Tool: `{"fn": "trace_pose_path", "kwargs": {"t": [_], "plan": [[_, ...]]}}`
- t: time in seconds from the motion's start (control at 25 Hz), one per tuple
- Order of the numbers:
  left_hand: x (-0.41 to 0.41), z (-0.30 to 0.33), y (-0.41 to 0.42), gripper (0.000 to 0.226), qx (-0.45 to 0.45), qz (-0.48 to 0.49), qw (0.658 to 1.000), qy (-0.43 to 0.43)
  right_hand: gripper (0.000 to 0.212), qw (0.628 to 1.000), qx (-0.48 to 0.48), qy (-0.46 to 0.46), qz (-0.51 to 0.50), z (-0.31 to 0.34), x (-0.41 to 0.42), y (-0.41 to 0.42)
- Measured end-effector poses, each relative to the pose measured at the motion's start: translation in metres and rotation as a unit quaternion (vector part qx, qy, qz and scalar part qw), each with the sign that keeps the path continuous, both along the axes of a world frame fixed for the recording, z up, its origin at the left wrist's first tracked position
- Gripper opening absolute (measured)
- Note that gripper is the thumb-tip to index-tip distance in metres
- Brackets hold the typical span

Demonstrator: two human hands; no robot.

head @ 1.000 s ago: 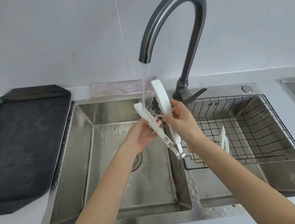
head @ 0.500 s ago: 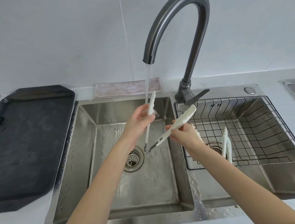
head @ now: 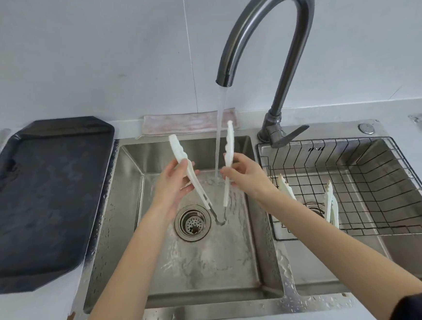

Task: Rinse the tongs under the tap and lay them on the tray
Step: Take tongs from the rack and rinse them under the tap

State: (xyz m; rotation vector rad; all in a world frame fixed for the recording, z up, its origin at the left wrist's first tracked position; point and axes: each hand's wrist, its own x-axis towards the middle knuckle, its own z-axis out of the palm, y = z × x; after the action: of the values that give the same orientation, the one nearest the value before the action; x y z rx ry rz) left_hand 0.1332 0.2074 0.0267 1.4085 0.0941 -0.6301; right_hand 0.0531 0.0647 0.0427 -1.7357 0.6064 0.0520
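White tongs (head: 199,188) with a metal hinge hang spread in a V over the left sink basin (head: 123,217), hinge down, tips up. My left hand (head: 172,184) grips the left arm of the tongs and my right hand (head: 246,174) pinches the right arm. Water from the dark curved tap (head: 267,29) runs down between the two arms. The black tray (head: 41,198) lies on the counter to the left of the sink.
A black wire basket (head: 373,187) sits in the right basin and holds more white tongs (head: 330,201). A pinkish cloth (head: 189,122) lies behind the left basin. The drain strainer (head: 192,222) is near the hinge. The tap lever (head: 288,134) points right.
The tongs were pulled wider apart and turned so both arms stand upright in a V. The water stream now falls between the arms instead of onto the left one.
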Motion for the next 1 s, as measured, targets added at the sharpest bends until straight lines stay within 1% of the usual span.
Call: {"fn": "trace_pose_path", "kwargs": {"t": [0.12, 0.2, 0.24, 0.32, 0.4, 0.56, 0.64, 0.76, 0.84, 0.92, 1.0], "plan": [[0.007, 0.005, 0.004, 0.017, -0.003, 0.024, 1.000, 0.002, 0.025, 1.000, -0.011, -0.019, 0.012, 0.008, 0.016, 0.006], [0.012, 0.009, 0.005, 0.014, 0.002, 0.021, 1.000, -0.010, 0.023, 1.000, -0.010, -0.024, 0.005, 0.011, 0.025, 0.007], [0.014, 0.010, 0.005, 0.020, 0.014, 0.011, 1.000, -0.019, 0.020, 1.000, 0.005, -0.027, -0.004, 0.011, 0.029, 0.007], [0.018, 0.007, 0.005, 0.039, 0.058, -0.017, 0.997, -0.038, 0.016, 0.998, 0.049, -0.025, -0.018, 0.010, 0.034, 0.006], [0.021, 0.002, 0.006, 0.051, 0.087, -0.037, 0.995, -0.044, 0.016, 0.997, 0.067, -0.008, -0.026, 0.003, 0.036, 0.006], [0.022, -0.021, 0.009, 0.061, 0.103, -0.060, 0.993, -0.011, 0.022, 0.995, 0.069, 0.064, -0.038, -0.027, 0.039, 0.005], [0.017, -0.039, 0.011, 0.060, 0.107, -0.063, 0.992, 0.019, 0.025, 0.990, 0.090, 0.103, -0.045, -0.048, 0.039, 0.006], [0.006, -0.073, 0.017, 0.059, 0.127, -0.069, 0.987, 0.076, 0.035, 0.980, 0.094, 0.174, -0.039, -0.084, 0.036, 0.009], [0.000, -0.092, 0.019, 0.060, 0.143, -0.059, 0.982, 0.110, 0.035, 0.970, 0.110, 0.213, -0.046, -0.107, 0.032, 0.012], [-0.006, -0.110, 0.019, 0.057, 0.164, -0.047, 0.976, 0.135, 0.039, 0.959, 0.127, 0.248, -0.059, -0.128, 0.029, 0.014], [-0.014, -0.126, 0.017, 0.052, 0.197, -0.045, 0.969, 0.145, 0.041, 0.951, 0.116, 0.281, -0.053, -0.145, 0.023, 0.017]]}}
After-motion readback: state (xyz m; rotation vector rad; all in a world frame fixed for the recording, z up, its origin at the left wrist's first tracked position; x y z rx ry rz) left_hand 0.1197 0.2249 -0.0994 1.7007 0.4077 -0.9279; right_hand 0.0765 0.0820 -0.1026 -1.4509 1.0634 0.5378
